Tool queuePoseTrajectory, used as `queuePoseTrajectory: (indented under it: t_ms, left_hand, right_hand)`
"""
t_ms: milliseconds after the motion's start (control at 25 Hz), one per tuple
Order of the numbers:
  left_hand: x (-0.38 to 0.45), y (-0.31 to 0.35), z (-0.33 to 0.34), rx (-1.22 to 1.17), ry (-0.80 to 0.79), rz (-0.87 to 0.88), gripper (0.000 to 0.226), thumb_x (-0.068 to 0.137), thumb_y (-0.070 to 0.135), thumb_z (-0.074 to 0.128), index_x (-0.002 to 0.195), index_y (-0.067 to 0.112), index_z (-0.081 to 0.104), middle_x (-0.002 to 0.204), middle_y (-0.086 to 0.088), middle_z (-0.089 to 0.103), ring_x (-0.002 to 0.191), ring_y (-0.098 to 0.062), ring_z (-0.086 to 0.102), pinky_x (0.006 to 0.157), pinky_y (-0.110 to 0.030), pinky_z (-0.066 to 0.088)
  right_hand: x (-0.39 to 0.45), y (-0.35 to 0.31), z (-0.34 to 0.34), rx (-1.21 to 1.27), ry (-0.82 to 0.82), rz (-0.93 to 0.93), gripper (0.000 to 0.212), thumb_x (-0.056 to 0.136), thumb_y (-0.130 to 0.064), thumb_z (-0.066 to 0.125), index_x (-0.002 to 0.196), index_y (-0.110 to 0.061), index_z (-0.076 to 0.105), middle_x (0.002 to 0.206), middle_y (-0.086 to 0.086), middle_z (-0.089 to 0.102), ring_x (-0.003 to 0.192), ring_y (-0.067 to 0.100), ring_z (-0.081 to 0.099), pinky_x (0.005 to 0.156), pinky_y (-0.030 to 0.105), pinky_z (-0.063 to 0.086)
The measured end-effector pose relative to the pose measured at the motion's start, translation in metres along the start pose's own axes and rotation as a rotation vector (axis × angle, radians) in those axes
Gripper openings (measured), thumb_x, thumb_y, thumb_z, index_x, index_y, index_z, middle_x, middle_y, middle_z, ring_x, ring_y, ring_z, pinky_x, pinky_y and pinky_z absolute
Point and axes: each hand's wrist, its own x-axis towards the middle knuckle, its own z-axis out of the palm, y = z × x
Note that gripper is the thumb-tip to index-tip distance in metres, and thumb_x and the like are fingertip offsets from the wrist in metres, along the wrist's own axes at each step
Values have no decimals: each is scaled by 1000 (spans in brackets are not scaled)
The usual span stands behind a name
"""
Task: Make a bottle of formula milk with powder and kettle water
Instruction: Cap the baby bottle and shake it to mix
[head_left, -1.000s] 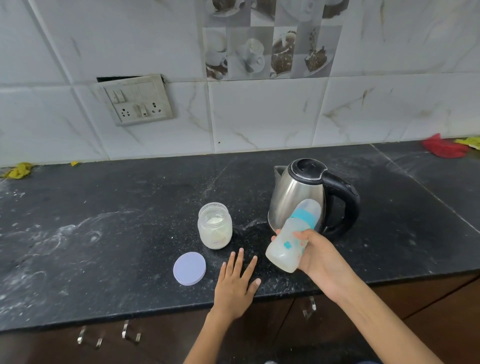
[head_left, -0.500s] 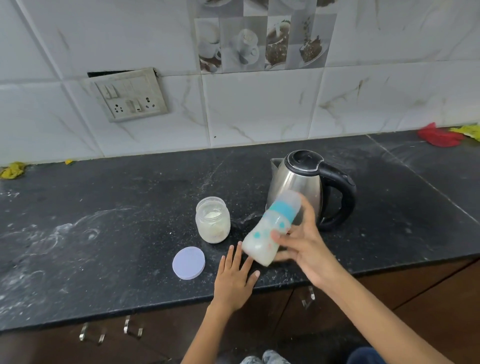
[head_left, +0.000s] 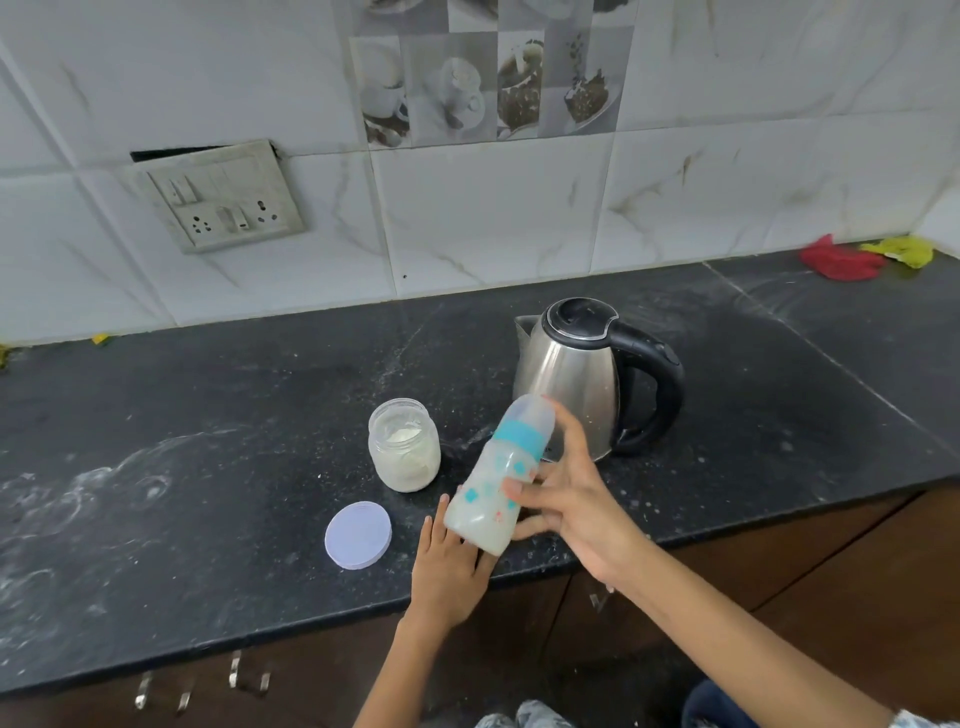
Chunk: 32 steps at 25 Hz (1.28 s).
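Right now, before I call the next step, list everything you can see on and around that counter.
baby bottle: 1, cloudy clear with teal collar and cap, milky liquid inside, tilted, held above the counter's front edge
powder jar: 1, clear, pale powder inside, open, on the counter left of the bottle
jar lid: 1, pale lilac, flat on the counter in front of the jar
kettle: 1, steel with black lid and handle, behind the bottle
counter: 1, black stone, powder smears
switch plate: 1, grey, on the tiled wall
cloths: 2, red and yellow, far right corner
hands: right hand grips the bottle; left hand rests flat on the counter edge
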Motion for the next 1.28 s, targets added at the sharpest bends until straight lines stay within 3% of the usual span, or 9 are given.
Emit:
queuePoseTrajectory:
  t_ms: [240, 360, 520, 640, 800, 920, 1040, 1200, 1280]
  left_hand:
    - [0, 0, 0, 34, -16, -7, 58, 99, 48, 29, 150, 29, 11, 161, -3, 6, 148, -24, -3, 120, -40, -2]
    - [1, -1, 0, 77, -44, 6, 57, 99, 51, 23, 150, 34, 2, 161, -2, -7, 147, -23, -11, 118, -40, -6]
    - [-1, 1, -2, -24, 3, 3, 58, 98, 46, 35, 150, 26, 16, 160, -4, 12, 148, -25, 4, 121, -42, 4]
    - [0, -1, -1, 64, -30, 14, 57, 99, 51, 23, 150, 35, 4, 160, -1, -7, 147, -23, -11, 118, -39, -6]
    - [-1, 0, 0, 16, -5, 7, 58, 99, 47, 31, 150, 28, 12, 161, -4, 8, 148, -24, -1, 121, -42, 2]
    - [0, -1, 0, 84, -32, 17, 57, 99, 51, 23, 150, 34, 4, 160, -1, -6, 147, -23, -11, 118, -40, -5]
    - [-1, 0, 0, 28, -7, 14, 58, 99, 48, 31, 150, 28, 13, 160, -3, 10, 148, -24, 1, 121, -42, 3]
    - [1, -1, -1, 101, -44, 16, 56, 98, 53, 19, 149, 36, 1, 160, -1, -10, 146, -23, -15, 117, -39, -8]
    - [1, 1, -2, 102, -37, 9, 56, 99, 51, 21, 150, 32, 8, 161, -1, 0, 148, -23, -9, 118, -38, -7]
  right_hand:
    - [3, -11, -3, -11, -39, -44, 95, 69, -7, 81, 135, -52, 30, 116, 15, 69, 104, 35, 69, 66, 47, 61]
    - [4, -15, -7, 72, 81, -87, 93, 70, -5, 77, 139, -46, 30, 116, 13, 68, 105, 33, 69, 69, 51, 60]
    - [-1, -8, -3, -19, -38, -51, 94, 72, -3, 80, 136, -51, 31, 112, 11, 71, 105, 34, 69, 68, 48, 61]
    - [2, -13, -8, 128, 95, -109, 84, 71, -4, 76, 132, -46, 38, 109, 7, 73, 102, 33, 71, 69, 52, 61]
    - [0, -10, -3, 29, -30, -51, 94, 66, -9, 83, 134, -51, 34, 114, 11, 71, 105, 34, 69, 70, 52, 60]
    - [4, -13, -4, 125, 94, -75, 89, 69, -5, 77, 136, -45, 35, 117, 12, 69, 103, 33, 70, 69, 53, 60]
    - [0, -9, -1, 25, -17, -12, 92, 66, -9, 84, 133, -51, 37, 121, 13, 67, 106, 33, 69, 68, 50, 60]
    - [5, -16, -11, 104, 99, -71, 87, 70, -6, 77, 135, -47, 36, 116, 11, 69, 103, 33, 70, 69, 52, 60]
    - [4, -17, -6, 21, 11, -26, 91, 69, -9, 81, 134, -51, 34, 116, 11, 70, 106, 33, 69, 70, 52, 60]
